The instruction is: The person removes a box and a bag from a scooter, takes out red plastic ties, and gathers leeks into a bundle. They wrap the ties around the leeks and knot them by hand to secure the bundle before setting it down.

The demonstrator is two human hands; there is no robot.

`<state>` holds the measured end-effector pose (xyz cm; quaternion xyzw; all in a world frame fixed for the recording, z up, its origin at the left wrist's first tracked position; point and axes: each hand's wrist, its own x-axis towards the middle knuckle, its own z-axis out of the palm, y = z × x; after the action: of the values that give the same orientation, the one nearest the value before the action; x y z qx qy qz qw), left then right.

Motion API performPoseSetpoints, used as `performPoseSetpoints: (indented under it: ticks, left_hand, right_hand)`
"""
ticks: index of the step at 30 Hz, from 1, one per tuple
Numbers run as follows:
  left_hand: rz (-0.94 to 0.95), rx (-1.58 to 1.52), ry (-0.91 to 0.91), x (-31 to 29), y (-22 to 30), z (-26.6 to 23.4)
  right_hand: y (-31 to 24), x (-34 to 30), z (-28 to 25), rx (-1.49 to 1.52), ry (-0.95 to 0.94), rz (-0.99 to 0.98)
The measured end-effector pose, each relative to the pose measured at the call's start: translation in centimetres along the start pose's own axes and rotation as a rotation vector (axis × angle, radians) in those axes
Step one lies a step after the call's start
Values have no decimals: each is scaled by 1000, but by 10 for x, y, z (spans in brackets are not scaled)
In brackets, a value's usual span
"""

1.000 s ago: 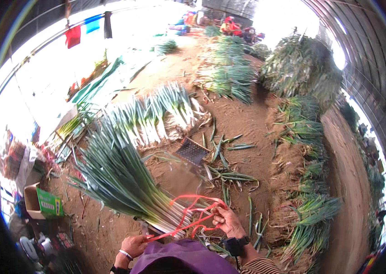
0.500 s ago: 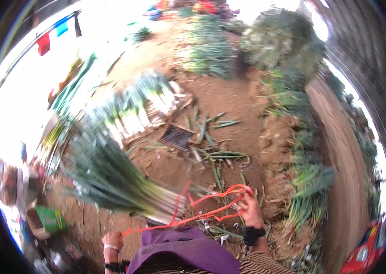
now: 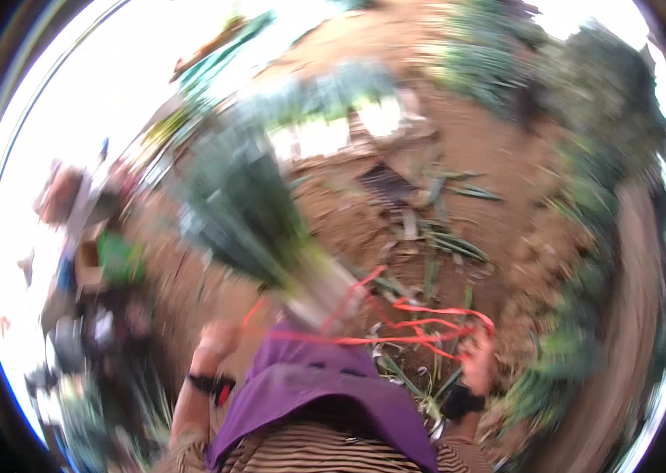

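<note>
A large bundle of leeks (image 3: 258, 229) lies just in front of me, its white ends toward my lap and its green tops pointing away to the left. Red twine (image 3: 416, 340) runs across the white ends, pulled between both hands. At the bundle's left my left hand (image 3: 219, 344), blurred, is closed on one end of it. My right hand (image 3: 478, 359) grips several loose loops of the same twine, to the right of the white ends. Over my lap is a purple apron (image 3: 321, 374); how the twine passes under the leeks is hidden.
Several leek bundles (image 3: 325, 118) stand in a row ahead. Near a dark crate (image 3: 386, 185) lie loose green leaves (image 3: 455, 244) on brown soil. Green plants (image 3: 577, 276) line the right side beside a dirt track (image 3: 632, 260). A box with a green side (image 3: 120, 258) is at left.
My view has swung left, so the scene sits farther right. My left hand has come up and nearer the leeks; the twine is still held in both hands.
</note>
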<state>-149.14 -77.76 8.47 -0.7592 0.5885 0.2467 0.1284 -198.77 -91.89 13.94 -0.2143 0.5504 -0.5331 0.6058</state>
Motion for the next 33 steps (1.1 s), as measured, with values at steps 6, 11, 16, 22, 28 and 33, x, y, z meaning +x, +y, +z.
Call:
performPoseSetpoints:
  ticks: [6, 11, 16, 22, 28, 33]
  left_hand:
    - [-314, -115, -82, -26, -6, -18]
    - [-420, -139, -107, -30, -40, -18]
    - [-448, -222, 37, -4, -84, -26]
    - [-432, -376, 529, 28, -152, -51]
    - [-566, -460, 1004, 84, -228, -120]
    - [-727, -406, 670, 122, -281, -135]
  right_hand:
    - [11, 57, -25, -53, -104, 104]
    - [6, 72, 93, -488, -184, -11]
    - [7, 107, 190, -817, -352, -173]
    - [0, 152, 328, -865, -447, -360]
    - [-14, 190, 475, -957, -660, -739]
    - [-13, 201, 555, -1096, -662, -909]
